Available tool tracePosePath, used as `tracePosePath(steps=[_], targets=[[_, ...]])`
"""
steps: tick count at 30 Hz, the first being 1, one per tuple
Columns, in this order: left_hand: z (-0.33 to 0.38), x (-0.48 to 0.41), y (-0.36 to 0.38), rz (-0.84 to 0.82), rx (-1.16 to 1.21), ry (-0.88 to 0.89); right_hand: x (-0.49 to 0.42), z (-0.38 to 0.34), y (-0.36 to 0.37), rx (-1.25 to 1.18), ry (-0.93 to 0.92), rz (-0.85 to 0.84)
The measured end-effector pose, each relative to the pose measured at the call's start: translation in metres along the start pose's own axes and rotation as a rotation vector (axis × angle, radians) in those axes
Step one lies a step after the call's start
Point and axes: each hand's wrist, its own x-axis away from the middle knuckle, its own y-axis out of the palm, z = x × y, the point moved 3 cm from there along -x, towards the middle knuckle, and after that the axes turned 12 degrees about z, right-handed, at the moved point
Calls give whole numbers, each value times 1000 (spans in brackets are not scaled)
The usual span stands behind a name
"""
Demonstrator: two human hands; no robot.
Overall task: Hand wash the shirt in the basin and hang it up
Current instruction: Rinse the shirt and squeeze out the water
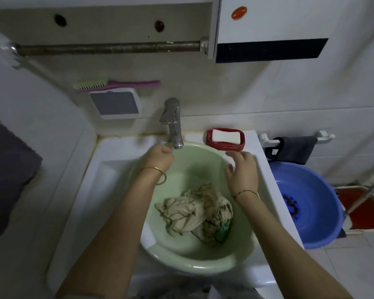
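Note:
A crumpled beige shirt (198, 213) lies in a pale green basin (188, 264) that sits in the white sink (108, 169). My left hand (159, 157) is loosely curled at the basin's far rim, just left of the metal tap's (173, 124) spout, holding nothing. My right hand (243, 171) hovers over the basin's right rim with fingers spread and empty. Both hands are above and apart from the shirt. No water is seen running from the tap.
A white soap bar in a red dish (225, 138) sits behind the basin. A blue basin (309, 203) stands at the right. A brush (115, 83) rests on a wall holder, a rusty rod (108, 48) runs above, and a dark towel (7, 175) hangs at the left.

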Motion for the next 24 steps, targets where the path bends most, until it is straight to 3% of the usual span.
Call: tracePosePath(steps=[2,5,12,20,24], targets=[[14,-12,-18,108,259,-70,1,-10,15,-105,35,-89],[37,-21,-23,54,493,-191,3,-18,39,-138,107,-241],[41,-39,-17,235,475,-138,2,-19,71,-141,203,-382],[56,-47,-18,313,499,-88,4,-8,75,-104,218,-416],[51,-40,-16,273,518,-129,6,-1,79,-36,175,-478]])
